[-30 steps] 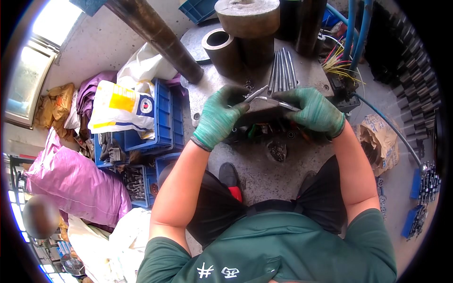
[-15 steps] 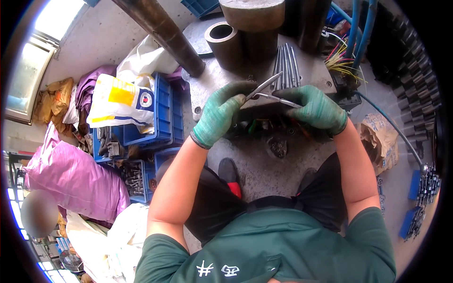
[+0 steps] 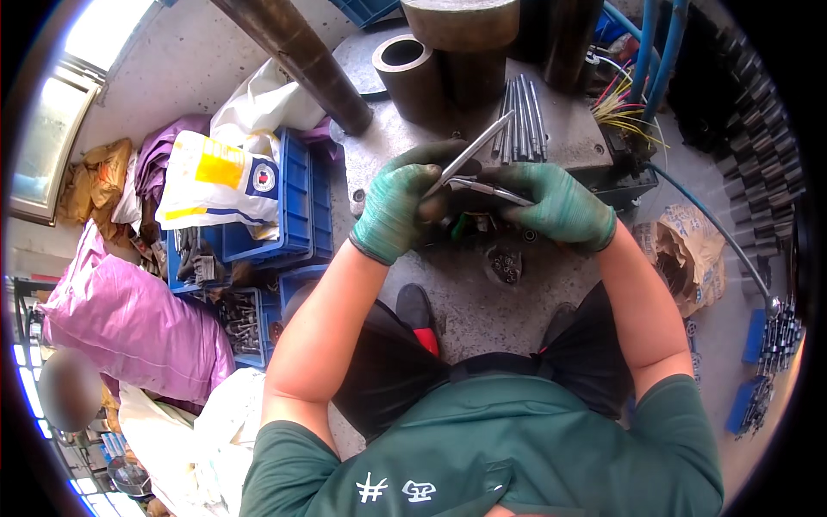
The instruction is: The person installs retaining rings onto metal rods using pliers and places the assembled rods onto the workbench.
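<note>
My left hand (image 3: 389,211), in a green work glove, is closed on a slim metal rod (image 3: 479,143), which slants up and to the right. My right hand (image 3: 564,207), gloved alike, grips a thin shiny metal piece (image 3: 498,192) with a narrow end; its exact kind does not show. That narrow end reaches the left fingers beside the rod's lower part, and I cannot tell whether the two touch. Just beyond my hands, several similar metal rods (image 3: 522,125) lie side by side on a grey metal machine bed (image 3: 568,129).
A thick steel column (image 3: 297,60) and a hollow metal cylinder (image 3: 405,82) stand at the back. Blue crates (image 3: 297,207) and a purple sack (image 3: 138,314) are on the left. Loose wires (image 3: 624,112) and a torn paper bag (image 3: 685,258) are on the right.
Both hands have come slightly nearer to me and closer together. The rod in my left hand points more steeply upward, and the right hand's metal piece has shifted left.
</note>
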Motion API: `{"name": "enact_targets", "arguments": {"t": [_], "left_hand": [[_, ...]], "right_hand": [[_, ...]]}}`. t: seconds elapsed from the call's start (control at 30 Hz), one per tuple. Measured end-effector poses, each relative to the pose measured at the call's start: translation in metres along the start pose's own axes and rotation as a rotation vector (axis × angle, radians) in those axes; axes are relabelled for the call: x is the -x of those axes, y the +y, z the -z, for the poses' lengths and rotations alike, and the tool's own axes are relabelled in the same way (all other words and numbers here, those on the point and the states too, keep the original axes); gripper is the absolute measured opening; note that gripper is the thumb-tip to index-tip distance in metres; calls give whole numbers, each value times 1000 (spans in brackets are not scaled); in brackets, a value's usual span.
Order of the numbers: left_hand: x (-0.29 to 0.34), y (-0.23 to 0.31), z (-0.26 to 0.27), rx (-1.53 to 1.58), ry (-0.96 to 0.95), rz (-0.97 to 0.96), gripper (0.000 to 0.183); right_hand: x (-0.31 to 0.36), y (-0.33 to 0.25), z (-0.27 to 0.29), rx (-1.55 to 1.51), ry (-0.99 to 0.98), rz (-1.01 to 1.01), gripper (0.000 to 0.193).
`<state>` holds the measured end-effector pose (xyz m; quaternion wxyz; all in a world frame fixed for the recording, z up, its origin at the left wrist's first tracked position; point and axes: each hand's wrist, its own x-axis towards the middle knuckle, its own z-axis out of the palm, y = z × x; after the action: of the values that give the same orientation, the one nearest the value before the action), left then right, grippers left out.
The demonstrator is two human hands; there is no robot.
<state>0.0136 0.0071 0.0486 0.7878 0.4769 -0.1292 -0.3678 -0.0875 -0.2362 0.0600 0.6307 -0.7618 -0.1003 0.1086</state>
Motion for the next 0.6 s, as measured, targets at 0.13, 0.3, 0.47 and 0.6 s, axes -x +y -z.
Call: {"name": "enact_targets", "arguments": {"t": [0.13, 0.3, 0.47, 0.6], "left_hand": [[-1, -1, 8, 142, -30, 55, 50], [-1, 1, 1, 267, 16, 33, 47], [-1, 12, 9, 180, 125, -68, 45], [2, 12, 17, 137, 138, -127, 57]], "right_hand": [[-4, 8, -6, 251, 47, 111, 59], [-9, 19, -14, -296, -86, -90, 55], [-16, 32, -22, 490, 183, 167, 42], [-26, 38, -32, 927, 309, 367, 34]]}}
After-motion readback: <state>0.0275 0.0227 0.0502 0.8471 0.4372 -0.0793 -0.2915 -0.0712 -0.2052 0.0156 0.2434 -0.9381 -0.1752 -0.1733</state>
